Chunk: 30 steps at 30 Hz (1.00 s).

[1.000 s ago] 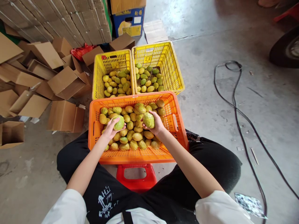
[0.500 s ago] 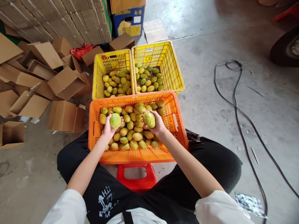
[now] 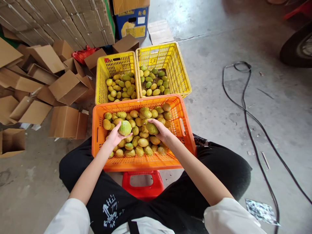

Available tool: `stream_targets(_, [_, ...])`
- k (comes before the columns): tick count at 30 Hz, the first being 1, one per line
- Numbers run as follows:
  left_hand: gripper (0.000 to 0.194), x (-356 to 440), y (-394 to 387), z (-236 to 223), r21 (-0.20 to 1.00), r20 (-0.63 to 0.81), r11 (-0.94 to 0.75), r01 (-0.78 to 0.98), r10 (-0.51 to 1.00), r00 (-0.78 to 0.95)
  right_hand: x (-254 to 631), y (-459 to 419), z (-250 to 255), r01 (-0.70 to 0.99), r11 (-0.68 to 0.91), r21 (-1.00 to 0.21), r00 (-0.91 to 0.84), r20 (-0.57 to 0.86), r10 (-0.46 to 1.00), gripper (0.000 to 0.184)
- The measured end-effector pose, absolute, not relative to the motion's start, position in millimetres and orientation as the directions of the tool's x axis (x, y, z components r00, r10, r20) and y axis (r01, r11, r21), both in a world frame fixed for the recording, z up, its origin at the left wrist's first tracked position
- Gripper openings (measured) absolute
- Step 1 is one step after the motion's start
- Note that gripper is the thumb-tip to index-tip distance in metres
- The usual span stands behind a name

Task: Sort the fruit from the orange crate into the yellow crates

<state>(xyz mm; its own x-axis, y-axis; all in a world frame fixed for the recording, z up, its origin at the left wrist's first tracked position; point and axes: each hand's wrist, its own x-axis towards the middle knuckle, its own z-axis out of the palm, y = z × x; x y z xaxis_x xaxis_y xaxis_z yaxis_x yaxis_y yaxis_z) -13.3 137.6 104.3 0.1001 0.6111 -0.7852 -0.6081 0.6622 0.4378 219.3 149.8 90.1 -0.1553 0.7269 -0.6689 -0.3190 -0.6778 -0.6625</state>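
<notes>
In my left hand (image 3: pixel 117 135) rests a round, pale green fruit (image 3: pixel 125 128), with the thumb and fingers around it. My right hand (image 3: pixel 161 129) grips a yellow-green, rough-skinned fruit (image 3: pixel 152 128) with the thumb along its top; some of its fingers are hidden. Both hands are over an orange plastic crate (image 3: pixel 186 143) that holds many yellow and greenish oval fruits (image 3: pixel 143 142). The two held fruits are apart from each other, above the pile.
Beyond the orange crate stand two yellow crates, a left one (image 3: pixel 97 79) and a right one (image 3: pixel 186 73), with more fruit inside. A red stool (image 3: pixel 143 193) shows between my knees. Cardboard boxes (image 3: pixel 69 87) lie at left; a black cable (image 3: pixel 251 130) lies at right.
My left hand has moved slightly right with its fruit. The right hand has turned its fruit, shifting it a little left and down, with the thumb now across its top.
</notes>
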Motion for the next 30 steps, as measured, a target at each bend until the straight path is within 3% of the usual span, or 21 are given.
stream_targets(4, [0.036, -13.5, 136.5, 103.8, 0.464, -0.763, 0.676, -0.572, 0.633, 0.130, 217.4, 150.1, 91.6, -0.384, -0.675, -0.630, -0.150, -0.678, 0.719, 0.021])
stream_targets(11, [0.025, -17.3, 132.1, 98.3, 0.580, -0.720, 0.652, -0.488, 0.691, 0.068, 213.8, 147.4, 99.0, -0.411, -0.594, -0.692, -0.076, -0.623, 0.779, 0.057])
stream_targets(19, [0.025, -15.7, 137.7, 101.7, 0.569, -0.731, 0.645, -0.511, 0.681, 0.046, 216.8, 151.0, 98.9, -0.394, -0.603, -0.694, -0.006, -0.654, 0.756, 0.017])
stream_targets(22, [0.027, -16.6, 140.8, 104.5, 0.539, -0.761, 0.645, -0.542, 0.648, 0.013, 218.3, 153.1, 99.9, -0.431, -0.622, -0.654, 0.007, -0.692, 0.722, 0.012])
stream_targets(30, [0.052, -22.1, 142.2, 110.4, 0.455, -0.779, 0.693, -0.559, 0.614, 0.127, 218.2, 159.0, 100.8, -0.552, -0.609, -0.570, 0.102, -0.771, 0.629, 0.011])
